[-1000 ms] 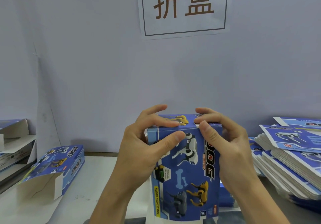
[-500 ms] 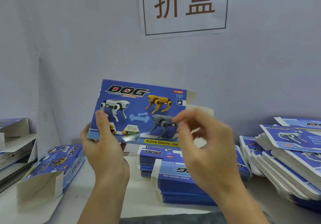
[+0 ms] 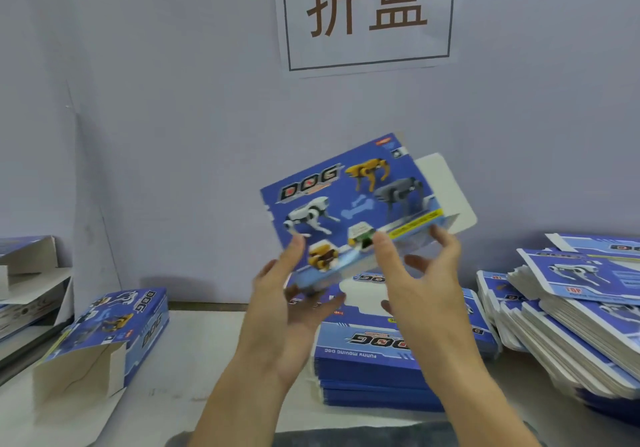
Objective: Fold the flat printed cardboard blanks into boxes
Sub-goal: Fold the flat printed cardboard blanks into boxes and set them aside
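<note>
I hold one printed box [image 3: 349, 204] in the air in front of the wall, above the stack of flat blanks [image 3: 391, 360] on the table [image 3: 207, 349]. My left hand [image 3: 287, 294] grips its lower left corner, thumb on the printed face and fingers curled underneath. My right hand [image 3: 420, 280] pinches the lower edge, thumb on the face beside the yellow strip, fingers behind. The box tilts, right end raised, and a white flap [image 3: 445, 186] stands open at that end.

Judged step: close the open end. To do it well, I keep the left grip firm so the sleeve stays square, slide the right hand up to the flap, fold along the printed crease and not across the panel, and tuck the tab fully inside before pressing the edge flat. Squeezing the broad faces risks collapsing the sleeve.

Compared with half a second ago, the box has shifted right and rotated from nearly level to tilted. My left thumb has moved from the left edge to the lower corner. My right hand has dropped from the face to the lower edge. A finished box [image 3: 114, 328] lies unchanged at left.
</note>
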The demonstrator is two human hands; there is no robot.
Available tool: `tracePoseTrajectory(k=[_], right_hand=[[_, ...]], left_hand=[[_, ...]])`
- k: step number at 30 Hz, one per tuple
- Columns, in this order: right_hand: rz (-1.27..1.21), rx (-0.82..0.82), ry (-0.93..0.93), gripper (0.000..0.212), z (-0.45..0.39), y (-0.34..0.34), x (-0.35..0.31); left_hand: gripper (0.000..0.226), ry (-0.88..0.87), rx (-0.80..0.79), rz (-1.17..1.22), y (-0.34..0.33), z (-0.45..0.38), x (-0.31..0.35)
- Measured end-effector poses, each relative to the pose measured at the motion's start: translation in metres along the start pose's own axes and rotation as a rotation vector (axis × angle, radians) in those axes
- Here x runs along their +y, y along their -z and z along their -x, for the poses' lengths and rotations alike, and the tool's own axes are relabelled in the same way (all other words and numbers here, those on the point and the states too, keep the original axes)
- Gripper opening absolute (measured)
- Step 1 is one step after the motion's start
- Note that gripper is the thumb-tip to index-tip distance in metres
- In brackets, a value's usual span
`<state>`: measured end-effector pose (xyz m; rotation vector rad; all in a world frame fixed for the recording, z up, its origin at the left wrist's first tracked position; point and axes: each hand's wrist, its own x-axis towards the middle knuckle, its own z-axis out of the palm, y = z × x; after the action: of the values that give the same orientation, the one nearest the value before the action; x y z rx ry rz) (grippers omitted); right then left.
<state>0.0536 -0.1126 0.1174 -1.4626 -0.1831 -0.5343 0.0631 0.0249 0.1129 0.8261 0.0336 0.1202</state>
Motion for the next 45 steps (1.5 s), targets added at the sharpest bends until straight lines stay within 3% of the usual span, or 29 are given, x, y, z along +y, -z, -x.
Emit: tracePoseTrajectory(k=[3, 6, 9, 12, 15, 18, 22, 25, 29, 36, 40, 45], right_hand=[[-0.200, 0.053, -0.064, 0.087, -0.006, 0.013, 0.001], [-0.215, 0.110, 0.002, 0.097, -0.011, 0.031, 0.001], [-0.242, 0.111, 0.057, 0.087, -0.016, 0.042, 0.004], [-0.245, 0.081, 0.088, 0.082, -0.021, 0.051, 0.005], [-0.056, -0.073, 0.095, 0.096, -0.022, 0.055, 0.004], [0.176, -0.339, 0.094, 0.110, -0.017, 0.052, 0.008], [0.287, -0.611, 0.076, 0.106, -0.010, 0.043, 0.014], [0.157, -0.523, 0.053, 0.079, -0.009, 0.033, 0.014], [-0.025, -0.259, 0.187, 0.056, -0.008, 0.020, 0.020], [-0.023, -0.200, 0.251, 0.047, -0.005, 0.016, 0.029], [-0.048, -0.224, 0.105, 0.035, -0.004, 0.015, 0.036], [-0.020, -0.156, 0.010, 0.047, -0.008, 0.016, 0.040]], left_hand=[[0.081, 0.085, -0.174, -0.316, -0.002, 0.004, -0.009], [0.090, 0.056, -0.275, -0.699, -0.003, 0.006, -0.019], [0.105, 0.043, -0.304, -0.688, -0.005, 0.007, -0.018], [0.115, -0.088, -0.194, -0.582, -0.003, 0.004, -0.008], [0.104, -0.305, -0.140, -0.564, 0.006, -0.001, 0.007], [0.094, -0.391, -0.197, -0.546, 0.010, 0.000, 0.017], [0.054, -0.465, -0.258, -0.492, 0.007, 0.006, 0.018], [0.045, -0.493, -0.211, -0.457, 0.005, 0.006, 0.010], [0.057, -0.520, -0.215, -0.481, -0.005, 0.005, -0.011], [0.062, -0.576, -0.109, -0.574, -0.002, -0.003, -0.024], [0.056, -0.510, -0.080, -0.664, 0.005, -0.006, -0.025], [0.053, -0.429, -0.053, -0.688, 0.010, -0.005, -0.024]])
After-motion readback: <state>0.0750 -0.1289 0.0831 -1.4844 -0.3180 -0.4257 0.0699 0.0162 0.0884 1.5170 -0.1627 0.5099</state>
